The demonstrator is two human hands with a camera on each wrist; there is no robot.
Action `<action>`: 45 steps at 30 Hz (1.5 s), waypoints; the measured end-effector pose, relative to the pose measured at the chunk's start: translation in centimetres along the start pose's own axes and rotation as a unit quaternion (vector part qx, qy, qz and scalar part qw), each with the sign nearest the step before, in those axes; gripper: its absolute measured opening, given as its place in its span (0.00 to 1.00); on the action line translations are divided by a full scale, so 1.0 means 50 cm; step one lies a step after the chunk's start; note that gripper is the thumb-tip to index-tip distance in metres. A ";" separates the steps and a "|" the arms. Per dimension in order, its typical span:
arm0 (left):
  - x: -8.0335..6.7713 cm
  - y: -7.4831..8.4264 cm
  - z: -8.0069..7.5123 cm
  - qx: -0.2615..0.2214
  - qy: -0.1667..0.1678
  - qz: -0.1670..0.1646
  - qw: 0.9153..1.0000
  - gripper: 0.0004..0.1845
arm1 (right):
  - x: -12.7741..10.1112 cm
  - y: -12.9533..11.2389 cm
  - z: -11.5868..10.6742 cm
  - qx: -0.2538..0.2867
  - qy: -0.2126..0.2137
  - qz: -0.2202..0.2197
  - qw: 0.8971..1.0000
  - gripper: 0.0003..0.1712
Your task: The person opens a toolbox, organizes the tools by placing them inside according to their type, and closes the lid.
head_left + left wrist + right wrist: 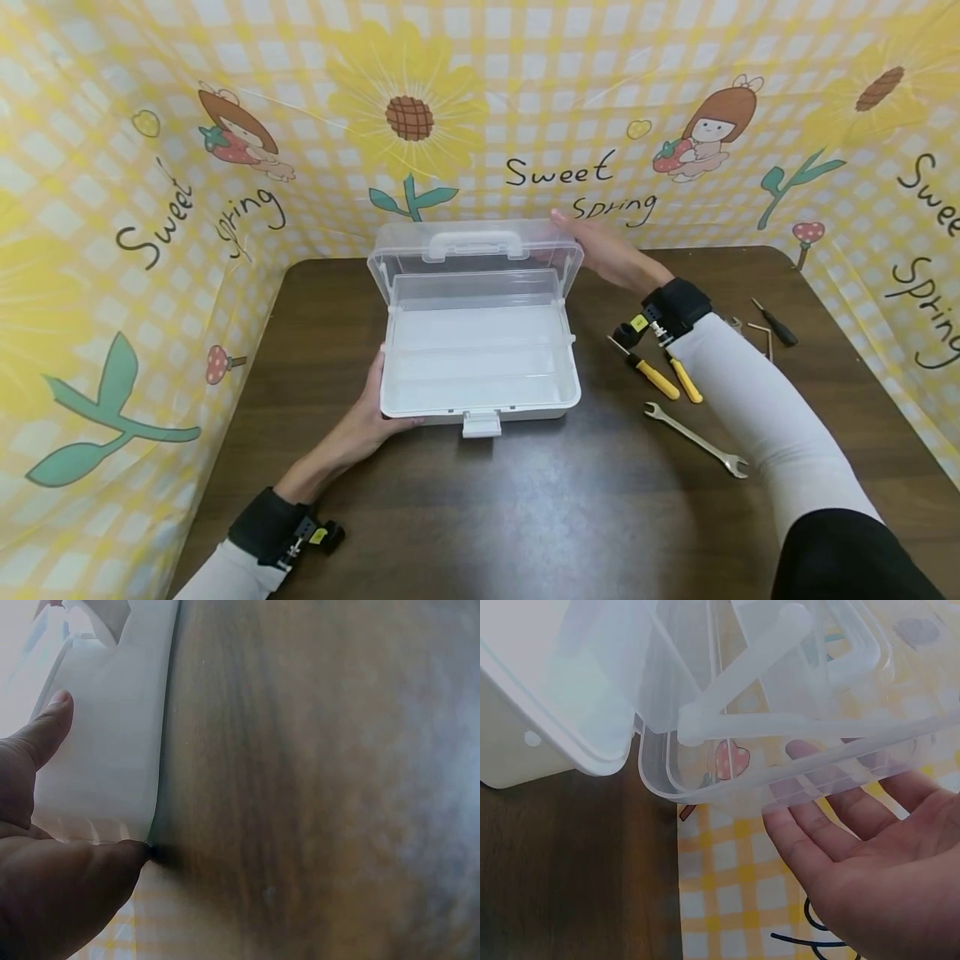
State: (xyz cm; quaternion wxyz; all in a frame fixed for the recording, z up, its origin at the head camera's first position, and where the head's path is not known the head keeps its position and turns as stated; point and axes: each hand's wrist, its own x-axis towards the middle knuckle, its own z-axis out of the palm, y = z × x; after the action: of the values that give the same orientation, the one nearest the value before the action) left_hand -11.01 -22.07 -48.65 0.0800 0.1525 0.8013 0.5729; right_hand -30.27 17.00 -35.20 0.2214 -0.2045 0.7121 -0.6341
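A white plastic storage box (480, 354) stands on the table, its clear lid (405, 242) raised and leaning back on its hinges. Nothing lies in the white bottom, and a clear tray (476, 287) shows at the back. My left hand (367, 417) grips the box's left front corner, thumb along the front wall (105, 750) and fingers on the side. At the lid's right end, my right hand (611, 252) reaches behind it. Its loosely extended fingers (855, 810) rest against the lid's outer face and partly show through the clear plastic.
Right of the box lie two yellow-handled tools (656, 379), an open-ended wrench (697, 439) and a black-handled screwdriver (776, 323). Hex keys (763, 333) lie partly behind the right sleeve. Yellow checked cloth (480, 125) hangs around the table's back and sides.
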 end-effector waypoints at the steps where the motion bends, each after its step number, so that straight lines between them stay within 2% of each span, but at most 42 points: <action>1: 0.000 0.000 0.000 0.003 0.001 -0.004 1.000 0.69 | 0.002 0.000 -0.001 0.004 -0.001 -0.001 1.000 0.37; 7: -0.003 0.001 0.002 -0.004 0.005 -0.011 1.000 0.69 | 0.017 0.000 -0.003 0.009 0.001 0.009 1.000 0.42; 14: -0.004 -0.001 0.000 -0.007 0.008 0.002 1.000 0.70 | 0.032 0.009 -0.006 0.066 0.021 0.024 0.997 0.39; 21: -0.003 -0.004 -0.004 -0.001 0.008 0.000 1.000 0.70 | 0.044 0.012 -0.007 0.092 0.043 0.044 0.994 0.39; 28: 0.000 -0.008 0.000 -0.016 0.005 0.017 1.000 0.70 | 0.073 0.035 -0.012 0.141 0.086 0.099 0.981 0.38; 33: 0.002 -0.008 0.002 -0.018 0.003 0.024 1.000 0.70 | 0.088 0.060 -0.019 0.163 0.100 0.113 0.975 0.39; 38: 0.003 -0.005 0.002 -0.015 0.003 0.016 1.000 0.70 | 0.099 0.076 -0.021 0.185 0.114 0.126 0.968 0.36; 45: -0.001 0.000 0.002 -0.006 0.008 -0.017 1.000 0.69 | 0.109 0.093 -0.018 0.223 0.113 0.146 0.957 0.33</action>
State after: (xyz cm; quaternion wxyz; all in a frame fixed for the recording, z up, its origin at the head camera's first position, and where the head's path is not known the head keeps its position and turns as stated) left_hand -10.92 -22.01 -48.67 0.0843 0.1341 0.8009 0.5774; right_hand -35.32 15.15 -40.05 0.2697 0.0293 0.5949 -0.7567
